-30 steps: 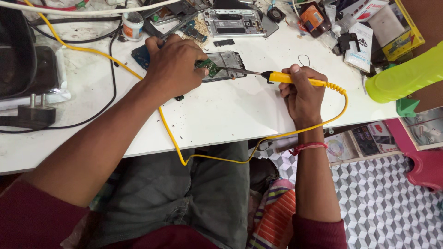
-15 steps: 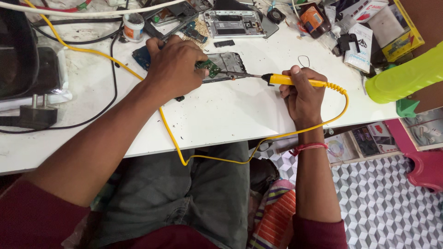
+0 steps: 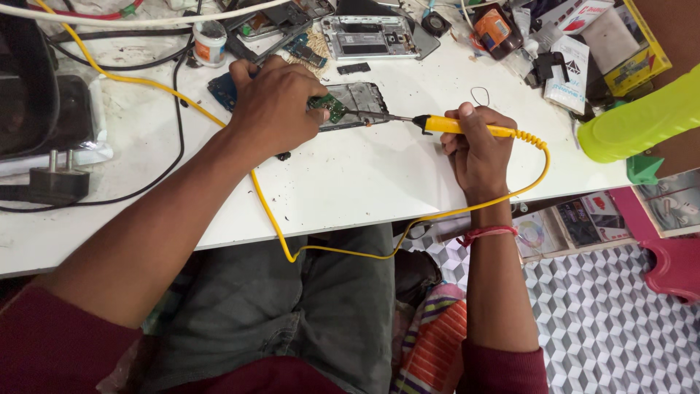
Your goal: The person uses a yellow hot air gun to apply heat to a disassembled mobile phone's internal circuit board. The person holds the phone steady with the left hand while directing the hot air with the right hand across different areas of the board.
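The right hand (image 3: 477,149) is gripping the yellow soldering iron (image 3: 467,129) like a pen, fingers clamped round its handle, and is holding the metal tip against the opened phone (image 3: 357,103). The left hand (image 3: 273,109) is pressing down on the phone's left end, fingers closed on a small green circuit board (image 3: 332,106) there. The phone is lying toward the far edge of the white table (image 3: 350,182), about midway along it. The iron's yellow cord (image 3: 292,252) is looping off the near edge and back up toward the far left corner. The work looks to be mid-solder on the board; the next move probably calls for a steady tip and a firm hold on the board. Another stripped phone frame (image 3: 368,36) is lying by the far edge, a lime-green bottle (image 3: 642,124) at the right edge, a black plug (image 3: 47,186) near the left edge.
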